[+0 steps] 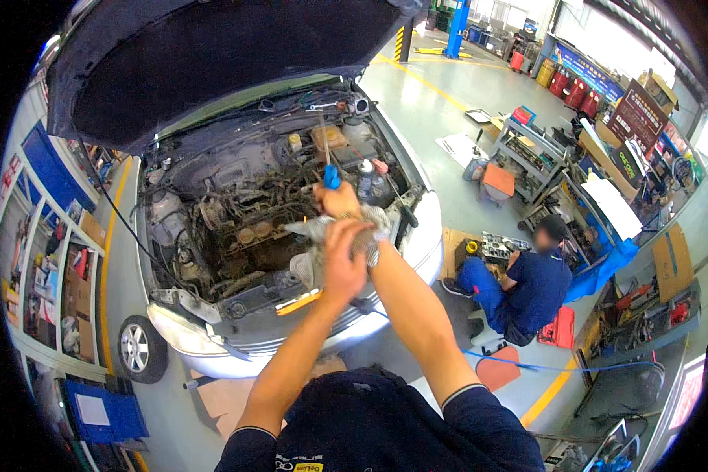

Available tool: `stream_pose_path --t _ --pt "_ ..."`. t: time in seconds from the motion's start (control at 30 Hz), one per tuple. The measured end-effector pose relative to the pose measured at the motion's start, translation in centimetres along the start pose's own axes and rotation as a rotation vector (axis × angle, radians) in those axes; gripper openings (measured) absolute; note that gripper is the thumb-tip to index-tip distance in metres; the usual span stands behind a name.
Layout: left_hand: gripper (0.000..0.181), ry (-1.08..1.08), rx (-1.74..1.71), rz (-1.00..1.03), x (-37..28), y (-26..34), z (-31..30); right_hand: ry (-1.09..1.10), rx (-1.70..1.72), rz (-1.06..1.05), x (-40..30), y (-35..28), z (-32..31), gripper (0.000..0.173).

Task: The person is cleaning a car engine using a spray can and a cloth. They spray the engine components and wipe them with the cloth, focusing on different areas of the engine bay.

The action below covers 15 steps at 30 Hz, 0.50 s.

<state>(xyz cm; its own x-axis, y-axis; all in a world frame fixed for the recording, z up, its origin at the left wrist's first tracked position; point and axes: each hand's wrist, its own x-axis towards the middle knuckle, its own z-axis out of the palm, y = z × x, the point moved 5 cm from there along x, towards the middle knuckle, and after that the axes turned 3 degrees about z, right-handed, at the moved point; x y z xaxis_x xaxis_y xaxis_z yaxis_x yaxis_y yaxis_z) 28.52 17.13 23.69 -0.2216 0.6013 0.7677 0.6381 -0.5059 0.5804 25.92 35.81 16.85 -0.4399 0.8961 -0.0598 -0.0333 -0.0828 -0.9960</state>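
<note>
Both my hands are over the open engine bay (253, 194) of a white car. A blue-handled tool (331, 177) with a long thin shaft is in my right hand (341, 202), its shaft pointing away from me. My left hand (345, 259) grips a grey striped cloth (377, 239) against my right wrist, its fingers partly hiding the wrist. Left of my hands lies the exposed engine block (253, 236), with round piston tops showing. A spray can (365, 177) stands just right of my right hand. A yellow-orange tool (298, 302) rests on the front panel near my left forearm.
The raised hood (230, 65) overhangs the bay. A co-worker (537, 283) crouches at the right beside a cylinder head (501, 245). A blue air hose (525, 366) crosses the floor. A wheel (135, 348) stands left of the bumper; a tool cart (528, 156) stands at right.
</note>
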Motion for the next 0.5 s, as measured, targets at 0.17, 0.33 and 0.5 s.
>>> stream_pose_path --t 0.17,0.33,0.5 --pt "0.032 -0.133 -0.305 -0.21 -3.6 7.4 2.5 0.133 0.613 0.341 1.4 -0.6 -3.4 0.016" --pt "0.05 -0.524 -0.621 -0.047 -5.8 16.6 2.1 0.26 0.34 0.2 3.7 1.0 -4.9 0.017" --pt "0.053 -0.324 -0.224 0.075 -4.8 10.3 3.9 0.326 -0.001 0.163 4.9 5.4 -2.9 0.021"
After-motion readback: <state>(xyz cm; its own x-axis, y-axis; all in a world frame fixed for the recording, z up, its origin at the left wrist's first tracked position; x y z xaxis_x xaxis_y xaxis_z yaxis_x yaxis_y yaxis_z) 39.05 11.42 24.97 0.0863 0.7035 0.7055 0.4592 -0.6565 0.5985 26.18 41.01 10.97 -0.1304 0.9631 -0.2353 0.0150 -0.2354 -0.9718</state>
